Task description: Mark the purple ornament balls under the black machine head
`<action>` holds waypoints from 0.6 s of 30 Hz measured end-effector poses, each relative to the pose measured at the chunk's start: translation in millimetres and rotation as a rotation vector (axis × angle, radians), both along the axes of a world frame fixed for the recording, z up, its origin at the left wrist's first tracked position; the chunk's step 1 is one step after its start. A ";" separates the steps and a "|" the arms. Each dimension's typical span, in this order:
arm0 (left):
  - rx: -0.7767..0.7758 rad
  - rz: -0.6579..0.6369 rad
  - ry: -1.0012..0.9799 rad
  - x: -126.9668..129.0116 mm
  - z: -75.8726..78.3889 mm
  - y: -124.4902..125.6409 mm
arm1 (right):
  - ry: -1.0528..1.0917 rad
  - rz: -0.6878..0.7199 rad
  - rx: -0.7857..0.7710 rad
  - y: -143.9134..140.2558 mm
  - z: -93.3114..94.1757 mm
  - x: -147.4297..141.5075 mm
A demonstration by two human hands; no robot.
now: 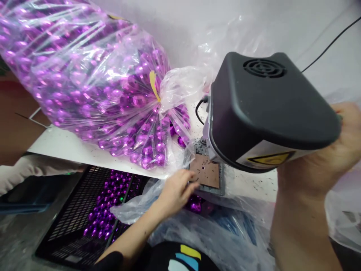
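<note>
A: Hands status at that moment?

B: Left hand (176, 190) was at the near edge of the brown plate (205, 171), fingers loosely curled, tips touching the plate's left side. Couldn't tell if anything small was pinched under them. Right hand (342, 141) was up at the right end of the black machine head (270, 109), wrapped on it or on something behind it; the grip itself was hidden by the housing.

A: So hands well apart?

B: Yes. Left low and centre, right high and far right, machine head between them.

A: Where was the plate relative to the head?

B: Directly under its left end, on a grey base on the white worktop (67, 145). Plate sat flat, roughly square, no clear long axis. Left hand was the nearer one by far, already in contact.

A: Beads?

B: Big clear bag of purple beads (93, 82) lay on the worktop, far left of the plate, tilted with its tied neck pointing right toward the machine. A few loose beads (194, 205) sat in plastic just near-side of the plate, beside the left hand. More lay in the black tray (81, 222) lower left, below the worktop edge.

A: Anyone else in view?

B: Pale sleeve (31, 171) at the left edge, well away from both hands.
</note>
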State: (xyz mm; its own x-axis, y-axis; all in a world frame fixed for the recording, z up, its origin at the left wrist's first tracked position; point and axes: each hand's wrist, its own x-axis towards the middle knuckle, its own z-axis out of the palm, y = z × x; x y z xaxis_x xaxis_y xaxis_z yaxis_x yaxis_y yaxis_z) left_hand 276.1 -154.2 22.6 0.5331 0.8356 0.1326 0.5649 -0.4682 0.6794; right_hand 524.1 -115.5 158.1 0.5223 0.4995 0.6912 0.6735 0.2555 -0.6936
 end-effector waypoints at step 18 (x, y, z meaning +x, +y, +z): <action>-0.439 0.281 -0.726 -16.9 11.1 73.4 | -0.082 -0.036 -0.023 5.8 -5.3 7.7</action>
State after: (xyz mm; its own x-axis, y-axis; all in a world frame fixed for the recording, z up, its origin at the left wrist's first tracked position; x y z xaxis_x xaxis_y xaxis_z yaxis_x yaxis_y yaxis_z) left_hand 259.2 -80.8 33.7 0.2102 0.9777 -0.0042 -0.0200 0.0086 0.9998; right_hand 531.7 -109.7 152.7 0.4822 0.4978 0.7209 0.7368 0.2147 -0.6412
